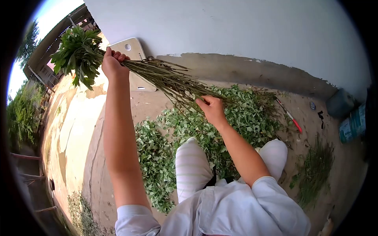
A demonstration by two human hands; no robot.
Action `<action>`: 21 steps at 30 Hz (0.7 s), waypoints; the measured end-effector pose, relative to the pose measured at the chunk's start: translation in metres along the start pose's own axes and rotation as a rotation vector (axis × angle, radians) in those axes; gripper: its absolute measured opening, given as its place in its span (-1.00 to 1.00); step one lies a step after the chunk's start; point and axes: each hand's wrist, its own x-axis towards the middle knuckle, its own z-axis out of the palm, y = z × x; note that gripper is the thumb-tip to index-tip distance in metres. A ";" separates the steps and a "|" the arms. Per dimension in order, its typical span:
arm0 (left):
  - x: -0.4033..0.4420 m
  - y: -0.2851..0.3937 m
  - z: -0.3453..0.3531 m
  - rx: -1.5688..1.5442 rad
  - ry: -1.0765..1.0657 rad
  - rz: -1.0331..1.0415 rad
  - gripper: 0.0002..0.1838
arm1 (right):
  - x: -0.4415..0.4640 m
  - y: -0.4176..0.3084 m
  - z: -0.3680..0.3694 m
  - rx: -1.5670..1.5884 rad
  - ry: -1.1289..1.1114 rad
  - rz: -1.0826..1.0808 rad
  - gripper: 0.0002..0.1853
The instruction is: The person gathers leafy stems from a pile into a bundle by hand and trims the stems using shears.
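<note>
A long bundle of leafy stems (157, 76) stretches from upper left toward the middle. My left hand (114, 63) is wrapped round it just below the bushy green leaf tops (77, 53). Bare, thin stalks fan out to the right of that grip. At their lower end my right hand (212, 110) has its fingers pinched on some stalks; how many is hidden. Beneath, a wide layer of loose green leaves (240, 118) covers the ground around my legs.
Against the wall (236, 31) leans a beige board (136, 49). A red-handled tool (297, 126) lies right of the leaves. Further right stand a dark container (339, 103) and a teal bucket (351, 125). Thin green stems (315, 173) are heaped at lower right.
</note>
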 end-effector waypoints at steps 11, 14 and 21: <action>0.066 0.134 -0.043 0.772 -0.396 0.476 -0.69 | -0.015 0.085 -0.145 -0.725 -0.813 0.511 -0.31; -0.038 0.096 0.019 1.488 -0.037 0.547 -0.73 | -0.016 0.139 -0.182 -0.857 -0.740 0.596 -0.31; -0.028 -0.017 -0.124 1.687 -0.334 -0.390 -0.76 | -0.106 0.263 -0.242 -0.851 -0.917 1.455 -0.85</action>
